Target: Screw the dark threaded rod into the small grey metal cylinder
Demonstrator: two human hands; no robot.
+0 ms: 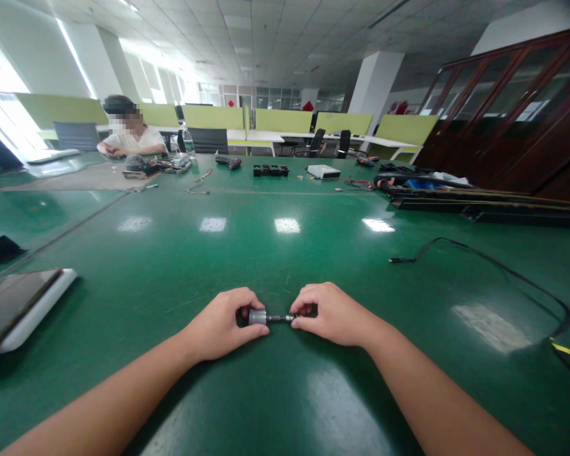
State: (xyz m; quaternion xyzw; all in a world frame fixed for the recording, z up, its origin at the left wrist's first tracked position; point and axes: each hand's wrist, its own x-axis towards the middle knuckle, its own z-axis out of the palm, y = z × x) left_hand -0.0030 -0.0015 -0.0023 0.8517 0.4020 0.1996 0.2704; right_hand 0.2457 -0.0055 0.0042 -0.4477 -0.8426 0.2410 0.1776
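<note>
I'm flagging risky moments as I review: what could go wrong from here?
The left hand pinches the silver-grey metal cylinder and the right hand the end of the slim dark metal shaft; uneven force might make either slip. If let go, the round cylinder could roll on the glossy green tabletop.

I watch remotely through one head-worn camera facing forward and down, close above the left grip [222, 324] and right grip [331, 315], wide enough to reach past the table [247, 253] to the ceiling [285, 38]
</note>
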